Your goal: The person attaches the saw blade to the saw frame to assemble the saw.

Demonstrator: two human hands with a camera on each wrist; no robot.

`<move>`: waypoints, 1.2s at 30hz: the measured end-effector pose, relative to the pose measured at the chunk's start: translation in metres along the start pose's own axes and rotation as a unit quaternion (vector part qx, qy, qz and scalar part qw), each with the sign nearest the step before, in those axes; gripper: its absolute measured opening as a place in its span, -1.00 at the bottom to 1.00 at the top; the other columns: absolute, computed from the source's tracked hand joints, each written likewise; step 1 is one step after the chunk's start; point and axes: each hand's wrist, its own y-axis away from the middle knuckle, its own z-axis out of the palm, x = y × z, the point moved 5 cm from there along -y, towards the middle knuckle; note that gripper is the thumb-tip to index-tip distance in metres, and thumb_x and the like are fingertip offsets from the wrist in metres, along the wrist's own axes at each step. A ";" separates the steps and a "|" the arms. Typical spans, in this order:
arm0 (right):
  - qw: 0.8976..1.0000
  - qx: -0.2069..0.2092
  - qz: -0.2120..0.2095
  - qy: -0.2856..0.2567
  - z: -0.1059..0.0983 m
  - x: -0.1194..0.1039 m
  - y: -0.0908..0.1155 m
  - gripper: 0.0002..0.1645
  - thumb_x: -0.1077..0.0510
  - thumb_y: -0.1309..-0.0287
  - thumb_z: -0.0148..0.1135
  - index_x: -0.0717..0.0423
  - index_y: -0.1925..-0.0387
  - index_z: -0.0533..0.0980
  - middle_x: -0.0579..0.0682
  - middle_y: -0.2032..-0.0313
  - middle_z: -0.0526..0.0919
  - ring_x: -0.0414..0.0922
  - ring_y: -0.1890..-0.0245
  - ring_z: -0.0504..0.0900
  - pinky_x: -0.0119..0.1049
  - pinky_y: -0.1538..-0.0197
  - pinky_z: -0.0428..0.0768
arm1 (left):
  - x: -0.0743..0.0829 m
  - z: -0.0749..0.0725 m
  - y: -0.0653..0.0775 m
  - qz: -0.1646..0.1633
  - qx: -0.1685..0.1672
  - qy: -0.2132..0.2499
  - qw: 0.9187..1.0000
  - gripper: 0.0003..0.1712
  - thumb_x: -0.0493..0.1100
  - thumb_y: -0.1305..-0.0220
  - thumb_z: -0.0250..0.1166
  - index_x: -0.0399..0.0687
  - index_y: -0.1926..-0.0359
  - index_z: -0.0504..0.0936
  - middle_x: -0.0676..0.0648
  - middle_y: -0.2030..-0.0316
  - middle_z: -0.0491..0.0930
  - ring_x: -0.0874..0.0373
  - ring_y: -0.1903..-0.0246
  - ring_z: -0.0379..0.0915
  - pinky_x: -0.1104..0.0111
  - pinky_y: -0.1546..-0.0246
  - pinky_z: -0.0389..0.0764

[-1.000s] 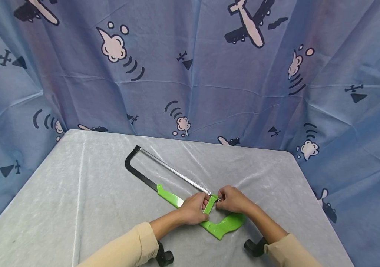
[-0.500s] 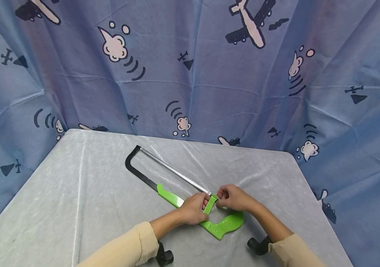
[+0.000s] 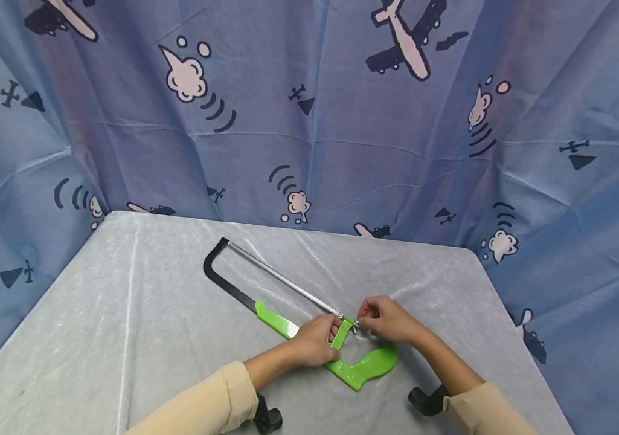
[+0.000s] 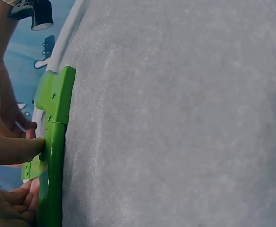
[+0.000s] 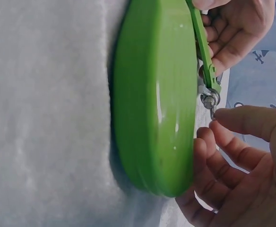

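A hacksaw (image 3: 276,321) with a green handle (image 5: 152,104) and black front frame lies slantwise on the table. Its silver blade (image 3: 287,281) spans the far side, teeth visible near the handle end. My left hand (image 3: 313,342) grips the green upright (image 3: 342,333) between blade and handle, thumb on the near side. At the outer end of that upright sits a metal wing nut (image 5: 209,100). Thumb and index finger of my right hand (image 3: 388,319) pinch one wing of it, the other fingers loosely curled beside the handle in the right wrist view.
A pale grey velvety cloth covers the table (image 3: 173,362). Behind it hangs a blue curtain (image 3: 266,90) with airplane prints. Black wrist-worn devices (image 3: 426,401) sit under both forearms, near the table surface.
My right hand has shifted slightly up and to the right around the wing nut, its fingers changing position. More of the nut shows now. The left hand and the hacksaw stay in place.
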 end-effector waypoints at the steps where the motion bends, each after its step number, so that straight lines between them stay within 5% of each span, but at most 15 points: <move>1: 1.000 0.003 -0.001 0.003 0.000 0.000 0.000 -0.97 0.35 -0.14 0.22 0.28 0.39 0.53 -0.04 0.56 0.53 -0.18 0.55 0.47 -0.36 0.49 0.46 | 0.000 0.000 0.000 0.000 0.000 -0.001 1.000 -0.45 -0.34 0.14 0.50 -0.23 0.04 0.52 0.06 0.36 0.46 0.33 0.34 0.35 0.48 0.24 0.40; 36: 1.000 0.001 -0.021 0.021 0.003 0.001 -0.002 -0.93 0.38 -0.21 0.20 0.26 0.40 0.53 -0.09 0.54 0.49 -0.25 0.53 0.41 -0.39 0.44 0.42 | -0.001 0.000 0.001 0.002 0.003 -0.002 1.000 -0.46 -0.33 0.14 0.49 -0.20 0.05 0.53 0.06 0.35 0.46 0.34 0.35 0.33 0.48 0.24 0.39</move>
